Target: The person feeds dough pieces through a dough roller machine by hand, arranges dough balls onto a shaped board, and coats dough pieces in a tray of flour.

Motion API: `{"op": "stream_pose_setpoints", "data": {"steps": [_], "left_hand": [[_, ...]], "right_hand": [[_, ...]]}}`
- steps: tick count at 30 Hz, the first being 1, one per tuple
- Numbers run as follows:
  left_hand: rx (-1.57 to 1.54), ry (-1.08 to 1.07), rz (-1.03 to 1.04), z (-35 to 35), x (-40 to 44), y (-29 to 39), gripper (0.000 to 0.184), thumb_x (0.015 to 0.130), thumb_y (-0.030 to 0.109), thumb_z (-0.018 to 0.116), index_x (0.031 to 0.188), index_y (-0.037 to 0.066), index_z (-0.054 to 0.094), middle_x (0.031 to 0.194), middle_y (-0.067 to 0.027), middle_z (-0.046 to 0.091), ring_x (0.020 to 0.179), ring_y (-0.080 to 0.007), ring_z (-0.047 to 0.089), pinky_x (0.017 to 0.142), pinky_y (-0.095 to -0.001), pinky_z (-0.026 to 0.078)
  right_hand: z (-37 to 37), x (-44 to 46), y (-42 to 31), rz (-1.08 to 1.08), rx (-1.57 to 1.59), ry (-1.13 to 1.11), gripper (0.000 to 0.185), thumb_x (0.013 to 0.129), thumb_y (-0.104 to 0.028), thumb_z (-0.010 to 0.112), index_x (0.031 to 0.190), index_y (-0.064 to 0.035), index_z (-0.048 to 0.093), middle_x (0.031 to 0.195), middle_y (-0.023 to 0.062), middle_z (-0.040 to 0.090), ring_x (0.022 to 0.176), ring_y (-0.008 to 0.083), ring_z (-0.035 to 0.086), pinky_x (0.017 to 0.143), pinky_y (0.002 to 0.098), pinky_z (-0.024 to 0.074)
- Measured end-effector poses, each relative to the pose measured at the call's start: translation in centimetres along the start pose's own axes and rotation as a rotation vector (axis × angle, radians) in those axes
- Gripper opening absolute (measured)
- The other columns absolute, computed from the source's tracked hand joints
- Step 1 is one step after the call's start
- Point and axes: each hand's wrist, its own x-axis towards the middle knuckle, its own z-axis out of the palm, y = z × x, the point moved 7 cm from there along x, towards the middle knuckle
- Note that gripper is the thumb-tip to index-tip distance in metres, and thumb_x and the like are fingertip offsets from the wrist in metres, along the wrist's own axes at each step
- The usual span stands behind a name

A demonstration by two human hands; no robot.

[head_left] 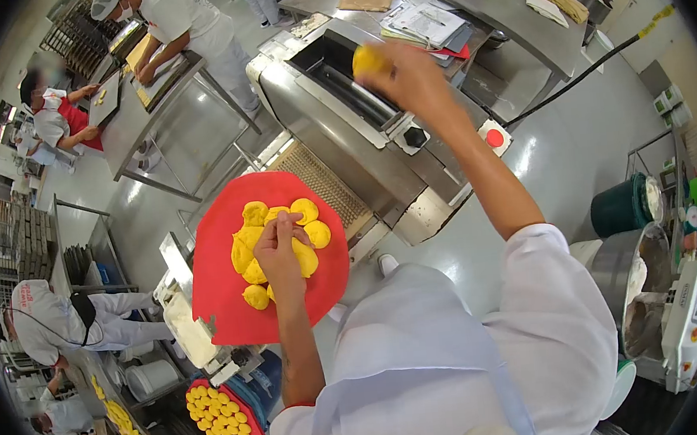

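My right hand (413,83), slightly blurred, is raised over the open top of a metal machine (305,97) with dark rollers inside. It grips a yellow dough piece (369,62). Below and to the left, my left hand (278,244) reaches over a red sheet (222,245) spread in front of the machine. Its fingers are closed around one of several rounded yellow dough pieces (304,211) lying there; part of that piece is hidden by the hand.
A second red sheet with many yellow dough balls (218,415) is at lower left. Papers and a clipboard (427,24) lie on a steel table behind the machine. Co-workers (182,25) stand at tables on the left. A steel mixing bowl (622,268) is at right.
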Motion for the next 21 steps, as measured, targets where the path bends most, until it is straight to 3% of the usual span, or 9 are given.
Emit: {"op": "stream_pose_setpoints", "data": {"steps": [2, 4, 5, 6, 8, 12, 15, 16, 21], "left_hand": [[-0.255, 0.001, -0.010, 0.6, -0.3, -0.3, 0.028, 0.099, 0.016, 0.060, 0.119, -0.004, 0.060, 0.100, -0.0069, 0.064, 0.083, -0.0114, 0.063, 0.076, -0.0236, 0.053], [-0.166, 0.026, 0.100, 1.9, -0.2, 0.6, 0.028, 0.099, 0.015, 0.060, 0.122, -0.002, 0.059, 0.102, -0.0069, 0.064, 0.088, -0.0115, 0.062, 0.080, -0.0246, 0.052], [-0.118, 0.047, 0.144, 2.4, -0.4, 1.0, 0.029, 0.099, 0.014, 0.060, 0.123, -0.002, 0.058, 0.103, -0.0070, 0.064, 0.091, -0.0115, 0.062, 0.083, -0.0251, 0.052], [0.000, -0.036, 0.168, 3.5, -0.4, 1.5, 0.043, 0.098, 0.014, 0.060, 0.137, 0.001, 0.049, 0.121, -0.0115, 0.060, 0.111, -0.0156, 0.059, 0.098, -0.0288, 0.047], [-0.224, -0.118, 0.226, 6.6, -0.8, 3.7, 0.052, 0.099, 0.012, 0.058, 0.146, 0.004, 0.039, 0.136, -0.0144, 0.052, 0.125, -0.0201, 0.051, 0.106, -0.0328, 0.041], [-0.725, -0.263, 0.339, 5.7, -1.1, 6.6, 0.064, 0.100, 0.009, 0.054, 0.155, 0.006, 0.024, 0.156, -0.0168, 0.032, 0.145, -0.0271, 0.032, 0.117, -0.0405, 0.029], [-0.320, -0.138, 0.611, 0.5, -2.1, 7.9, 0.059, 0.100, 0.008, 0.052, 0.154, 0.004, 0.026, 0.157, -0.0166, 0.029, 0.146, -0.0298, 0.029, 0.117, -0.0430, 0.031], [-0.266, -0.041, 0.474, -1.8, -1.9, 6.0, 0.053, 0.100, 0.011, 0.054, 0.149, 0.000, 0.035, 0.153, -0.0165, 0.037, 0.141, -0.0284, 0.038, 0.113, -0.0415, 0.037], [0.077, 0.370, 0.265, -11.8, -4.3, 1.5, 0.037, 0.099, 0.018, 0.059, 0.129, -0.003, 0.057, 0.130, -0.0134, 0.059, 0.120, -0.0233, 0.057, 0.101, -0.0370, 0.048]], "right_hand": [[1.3, -3.0, 1.6, -0.036, -0.111, 0.073, 0.043, 0.085, -0.030, 0.075, 0.122, -0.0091, 0.068, 0.115, 0.0119, 0.069, 0.091, 0.0221, 0.068, 0.077, 0.0323, 0.0547], [0.6, -4.9, 0.0, 0.002, 0.004, 0.050, 0.048, 0.083, -0.030, 0.076, 0.126, -0.0122, 0.066, 0.117, 0.0118, 0.069, 0.093, 0.0247, 0.068, 0.080, 0.0352, 0.0547], [-0.4, -6.0, -2.2, 0.077, 0.179, -0.007, 0.050, 0.082, -0.030, 0.076, 0.129, -0.0145, 0.065, 0.117, 0.0116, 0.068, 0.095, 0.0265, 0.068, 0.083, 0.0375, 0.0545], [0.9, -8.0, -5.6, 0.121, 0.283, -0.277, 0.051, 0.081, -0.027, 0.077, 0.128, -0.0144, 0.065, 0.118, 0.0115, 0.068, 0.097, 0.0275, 0.068, 0.085, 0.0379, 0.0541], [2.9, -9.8, -10.5, 0.031, 0.423, -0.435, 0.051, 0.079, -0.022, 0.078, 0.128, -0.0142, 0.065, 0.118, 0.0109, 0.068, 0.099, 0.0277, 0.068, 0.087, 0.0375, 0.0537], [-0.8, -6.3, -12.4, -0.246, 0.374, 0.007, 0.052, 0.077, -0.014, 0.080, 0.126, -0.0104, 0.066, 0.116, 0.0104, 0.070, 0.100, 0.0262, 0.068, 0.088, 0.0354, 0.0536], [-4.5, 0.3, -8.9, -0.137, 0.222, 0.469, 0.048, 0.081, -0.026, 0.081, 0.121, -0.0043, 0.066, 0.106, 0.0155, 0.070, 0.092, 0.0300, 0.067, 0.080, 0.0371, 0.0529], [-4.8, 2.3, -7.8, -0.178, 0.191, 0.652, 0.047, 0.080, -0.029, 0.080, 0.118, -0.0057, 0.067, 0.102, 0.0166, 0.069, 0.089, 0.0329, 0.066, 0.076, 0.0390, 0.0528], [7.5, 3.1, -1.5, -0.364, -0.395, 0.215, 0.047, 0.091, -0.033, 0.068, 0.126, -0.0025, 0.062, 0.128, 0.0250, 0.058, 0.118, 0.0349, 0.057, 0.099, 0.0435, 0.0451]]}}
